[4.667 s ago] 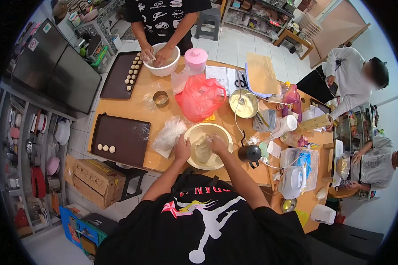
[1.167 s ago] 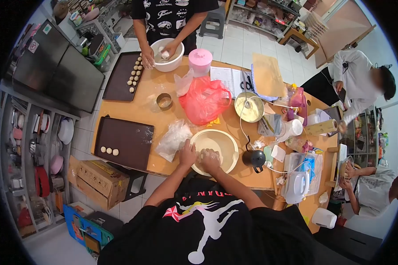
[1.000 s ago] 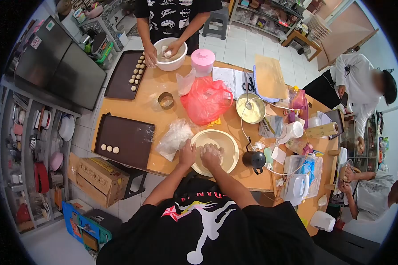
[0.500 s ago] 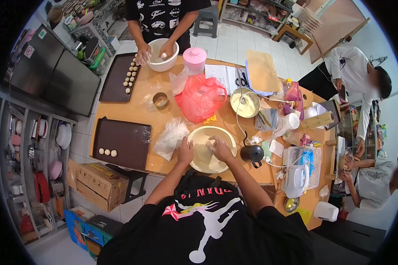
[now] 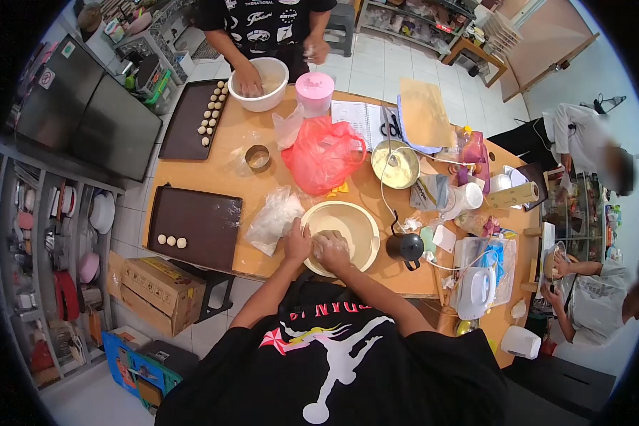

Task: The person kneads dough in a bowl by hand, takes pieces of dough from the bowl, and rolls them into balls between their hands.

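dough balls (image 5: 171,241) — three, seemingly finished — sit on the near tray (image 5: 197,219); left hand (image 5: 297,242) grasps the bowl (image 5: 366,236) by its rim, right hand (image 5: 331,250) curls inside, hold unclear; shaping looks unfinished.

Left forearm (image 5: 264,297) and right forearm (image 5: 378,297): extended forward, converging. Left hand (image 5: 297,242): pointed forward, thumb on the inner side. Right hand (image 5: 332,250): just beside the left, back uppermost, angled forward and leftward, fingers curled; finger closure not determinable.
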`<state>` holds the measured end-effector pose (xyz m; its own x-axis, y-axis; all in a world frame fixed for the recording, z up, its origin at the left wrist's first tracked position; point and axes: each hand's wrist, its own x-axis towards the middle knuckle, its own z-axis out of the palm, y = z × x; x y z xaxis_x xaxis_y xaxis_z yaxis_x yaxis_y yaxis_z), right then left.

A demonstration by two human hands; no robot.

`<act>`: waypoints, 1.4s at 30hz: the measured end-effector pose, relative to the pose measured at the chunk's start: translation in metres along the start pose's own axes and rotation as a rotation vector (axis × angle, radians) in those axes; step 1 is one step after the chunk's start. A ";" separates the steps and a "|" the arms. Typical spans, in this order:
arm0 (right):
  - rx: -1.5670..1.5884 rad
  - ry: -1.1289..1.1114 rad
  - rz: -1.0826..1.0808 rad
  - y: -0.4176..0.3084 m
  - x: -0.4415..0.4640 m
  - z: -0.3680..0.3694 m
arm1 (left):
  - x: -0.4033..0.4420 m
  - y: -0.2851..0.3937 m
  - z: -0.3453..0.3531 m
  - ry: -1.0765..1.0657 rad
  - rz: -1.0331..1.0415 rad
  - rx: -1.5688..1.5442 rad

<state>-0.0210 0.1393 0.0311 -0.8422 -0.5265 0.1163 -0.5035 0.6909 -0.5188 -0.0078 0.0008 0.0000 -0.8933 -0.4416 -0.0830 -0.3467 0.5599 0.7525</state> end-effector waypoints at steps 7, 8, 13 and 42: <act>-0.133 -0.115 0.124 0.001 0.026 0.014 | -0.001 0.013 -0.009 -0.042 -0.066 0.044; -0.146 -0.159 0.145 0.003 0.033 0.014 | 0.000 0.014 -0.010 -0.042 -0.070 0.047; -0.075 -0.317 0.240 0.028 0.048 0.033 | 0.001 0.004 -0.006 -0.038 -0.031 -0.015; 0.068 -0.356 0.309 0.037 -0.006 -0.048 | 0.000 0.005 -0.002 0.002 -0.027 0.036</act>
<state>-0.0435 0.1920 0.0522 -0.8261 -0.4467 -0.3435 -0.2163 0.8143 -0.5387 -0.0089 0.0018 0.0053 -0.8829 -0.4583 -0.1022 -0.3811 0.5724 0.7260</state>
